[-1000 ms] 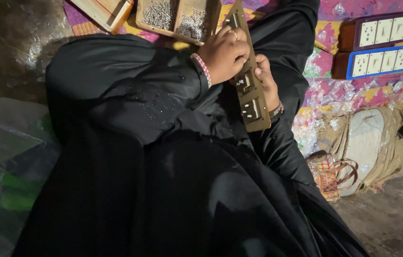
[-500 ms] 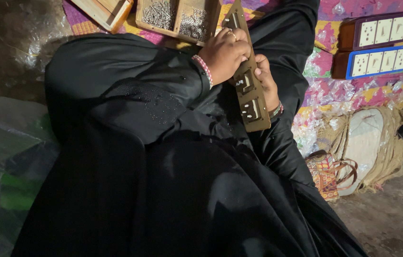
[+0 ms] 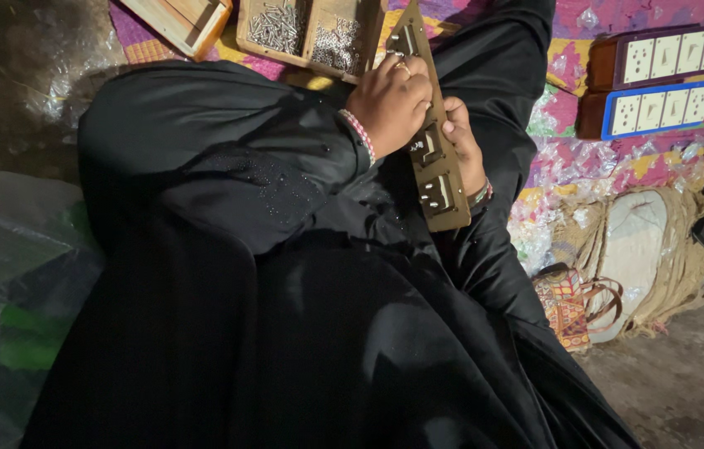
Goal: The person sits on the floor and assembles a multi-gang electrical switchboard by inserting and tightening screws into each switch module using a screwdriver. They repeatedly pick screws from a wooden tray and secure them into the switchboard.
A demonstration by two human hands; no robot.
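Wooden switch board (image 3: 433,158): long, brown, lying tilted over the lap in black cloth; its top end is partly hidden behind the left hand (image 3: 389,104). Left hand grip: closed over the board's upper part, fingertips out of sight. Right hand (image 3: 464,141): mostly hidden behind the board, thumb pressing its edge. Wooden screw tray (image 3: 310,33): cut off at the top edge, on the patterned mat (image 3: 618,158).

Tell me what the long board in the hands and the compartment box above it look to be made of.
Long board: looks like brown wood with a dull finish, flat and hard-edged, with pale, probably plastic, switch parts set into cut-outs. Both the left hand and the right hand grip it.
Compartment box: pale unfinished-looking wood with thin walls; it holds small shiny pieces, likely metal screws.
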